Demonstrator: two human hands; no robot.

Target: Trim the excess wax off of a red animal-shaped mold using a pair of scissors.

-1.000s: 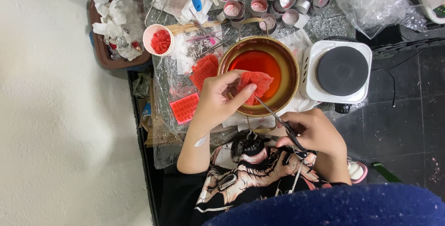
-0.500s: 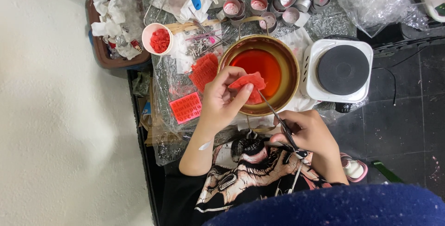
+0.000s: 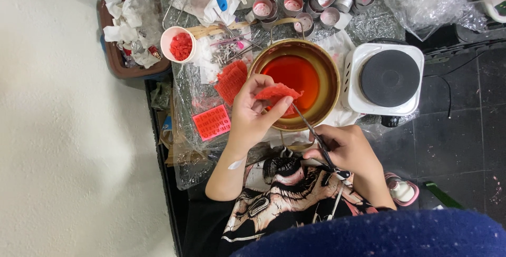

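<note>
Left hand (image 3: 253, 112) pinches red slab (image 3: 278, 92) over pot (image 3: 295, 85); right hand (image 3: 345, 149) grips pick (image 3: 311, 128), tip beneath slab. Step: working slab with pick; needs steady hold.

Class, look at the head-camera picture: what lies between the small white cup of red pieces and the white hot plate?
In the head view, the gold pot of red liquid sits between the white cup and the hot plate.
</note>
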